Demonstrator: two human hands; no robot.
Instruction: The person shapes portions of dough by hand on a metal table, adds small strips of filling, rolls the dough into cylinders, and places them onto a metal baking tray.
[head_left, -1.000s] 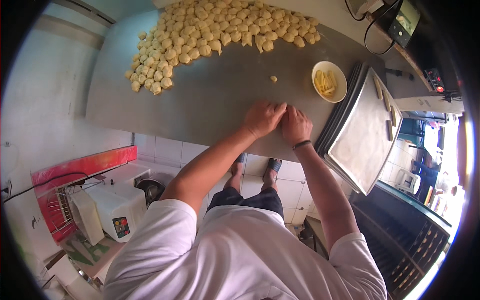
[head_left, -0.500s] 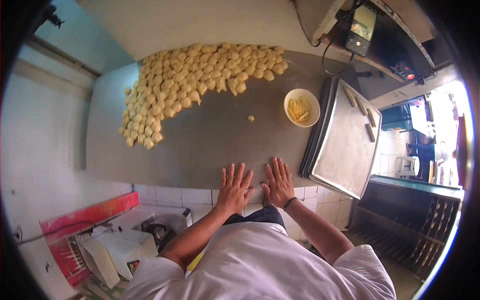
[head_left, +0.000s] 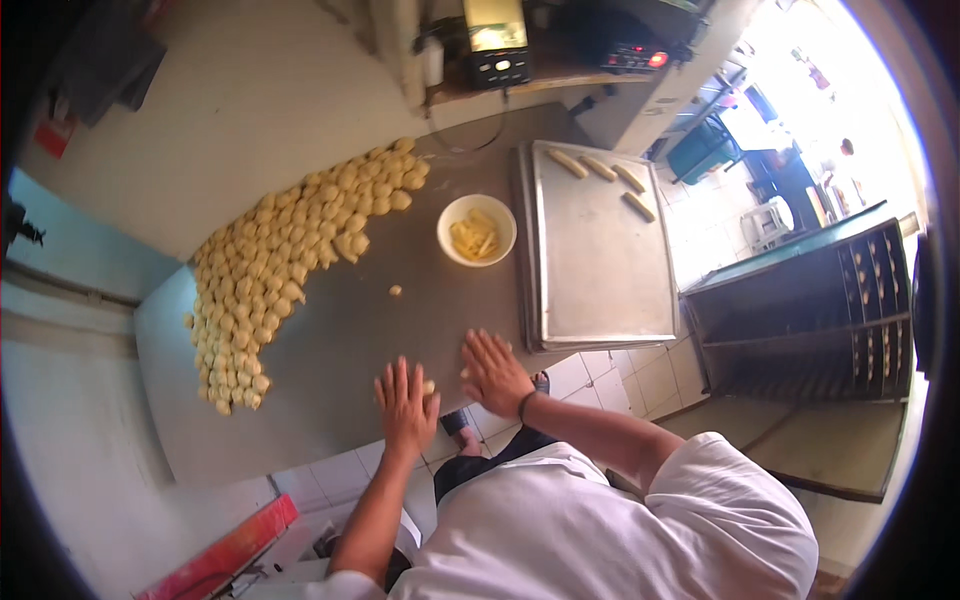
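My left hand [head_left: 407, 405] lies palm down near the table's front edge, fingers stretched out. To its right, my right hand [head_left: 495, 372] is also flat and palm down, a dark band on its wrist. A pale bit of dough [head_left: 429, 387] shows by my left thumb. Whatever lies under the palms is hidden. Farther forward, a small lump of dough [head_left: 396, 291] sits alone on the table. Many dough balls [head_left: 265, 265] crowd the left and far side. Beyond my right hand stands a white bowl [head_left: 448, 241] holding pale yellow sticks [head_left: 475, 236].
A stack of metal trays [head_left: 605, 275] occupies the table's right end; several dough sticks [head_left: 598, 168] lie on the top tray. A dark rack [head_left: 790, 330] stands to the right. Devices with a cable rest on a shelf [head_left: 560, 85] at the back. The grey metal table [head_left: 330, 370] borders a wall.
The view has swung to the right. My hands have moved farther apart, the right one now farther forward than the left. A dough bit now shows between them.
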